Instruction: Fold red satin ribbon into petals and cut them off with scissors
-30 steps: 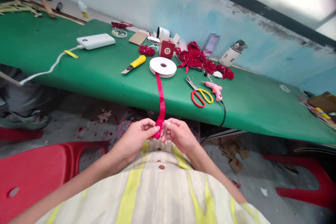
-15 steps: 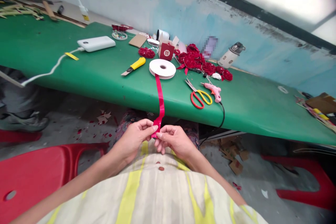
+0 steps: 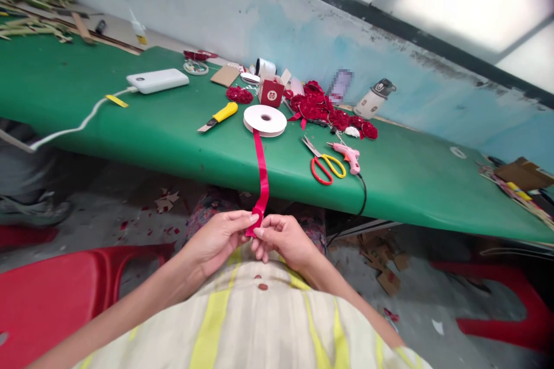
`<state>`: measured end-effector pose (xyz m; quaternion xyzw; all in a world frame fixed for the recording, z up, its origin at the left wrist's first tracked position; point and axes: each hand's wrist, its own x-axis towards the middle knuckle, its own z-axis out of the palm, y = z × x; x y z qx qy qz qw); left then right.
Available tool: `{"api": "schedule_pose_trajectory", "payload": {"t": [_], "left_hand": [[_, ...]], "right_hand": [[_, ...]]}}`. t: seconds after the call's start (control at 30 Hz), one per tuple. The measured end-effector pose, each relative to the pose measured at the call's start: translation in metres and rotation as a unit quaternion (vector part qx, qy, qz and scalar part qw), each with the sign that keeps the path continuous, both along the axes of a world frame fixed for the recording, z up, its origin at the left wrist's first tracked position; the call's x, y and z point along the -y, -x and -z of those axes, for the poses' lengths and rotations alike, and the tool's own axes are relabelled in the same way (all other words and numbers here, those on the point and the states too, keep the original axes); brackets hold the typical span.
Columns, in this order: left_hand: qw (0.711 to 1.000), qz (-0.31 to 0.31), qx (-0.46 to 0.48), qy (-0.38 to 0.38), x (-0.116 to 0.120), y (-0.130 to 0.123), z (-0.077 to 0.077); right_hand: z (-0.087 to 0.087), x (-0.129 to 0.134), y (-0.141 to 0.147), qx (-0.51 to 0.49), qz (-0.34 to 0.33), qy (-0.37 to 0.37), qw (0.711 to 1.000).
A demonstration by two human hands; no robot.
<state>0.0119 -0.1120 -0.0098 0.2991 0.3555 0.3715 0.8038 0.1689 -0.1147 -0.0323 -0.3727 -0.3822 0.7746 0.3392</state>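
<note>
A red ribbon point(image 3: 261, 168) runs from a white spool point(image 3: 273, 117) on the green table down to my lap, where its end looks folded over. My left hand point(image 3: 220, 239) pinches the folded part between thumb and fingers. At the lower edge of the fold, my right hand point(image 3: 283, 239) pinches the ribbon too, its other fingers curled below. Beyond the hands lie scissors point(image 3: 324, 162) with one red and one yellow handle, a pink glue gun point(image 3: 348, 155) and a yellow utility knife point(image 3: 220, 116).
Red fabric flowers point(image 3: 315, 105) are heaped behind the spool, beside a small red box point(image 3: 270, 92). A white power bank point(image 3: 158, 81) with its cable lies left, a bottle point(image 3: 374, 98) by the wall. Red plastic stools point(image 3: 56, 288) stand below the table point(image 3: 415, 176).
The view has shifted slightly, so the table items sit a little lower. Both hands still pinch the ribbon near the same place. A person's hand at the far upper left has left view.
</note>
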Motion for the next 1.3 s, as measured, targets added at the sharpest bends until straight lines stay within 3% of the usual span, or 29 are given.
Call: {"api": "schedule_pose_trajectory", "payload": {"t": [0.3, 0.83, 0.93, 1.0, 1.07, 1.1, 1.13, 1.2, 1.27, 1.3], "left_hand": [[0.996, -0.049, -0.068, -0.016, 0.002, -0.004, -0.002], [0.989, -0.083, -0.120, 0.005, -0.002, -0.004, 0.004], [0.981, -0.111, -0.157, -0.003, -0.004, -0.003, 0.009], [0.978, -0.124, -0.168, 0.005, -0.005, -0.002, 0.012], [0.976, -0.127, -0.175, 0.020, -0.007, 0.001, 0.014], [0.975, -0.128, -0.180, 0.023, -0.008, 0.002, 0.015], [0.974, -0.130, -0.186, 0.022, -0.010, 0.004, 0.016], [0.971, -0.131, -0.198, 0.012, -0.014, 0.009, 0.018], [0.969, -0.128, -0.210, 0.001, -0.018, 0.013, 0.021], [0.968, -0.125, -0.219, -0.003, -0.020, 0.016, 0.022]], "right_hand": [[0.001, 0.000, 0.002, 0.018, 0.002, 0.004, 1.000], [0.007, 0.000, 0.006, 0.029, 0.012, 0.016, 0.999], [0.008, -0.001, 0.003, 0.069, 0.005, -0.010, 0.998], [0.003, -0.006, -0.009, 0.142, 0.014, -0.069, 0.987], [-0.006, -0.020, -0.032, 0.251, 0.057, -0.163, 0.953], [-0.012, -0.030, -0.047, 0.310, 0.094, -0.220, 0.920], [-0.017, -0.041, -0.063, 0.370, 0.127, -0.282, 0.876], [-0.025, -0.068, -0.096, 0.488, 0.172, -0.402, 0.756], [-0.029, -0.094, -0.123, 0.587, 0.154, -0.470, 0.641], [-0.030, -0.105, -0.133, 0.624, 0.125, -0.480, 0.604]]}}
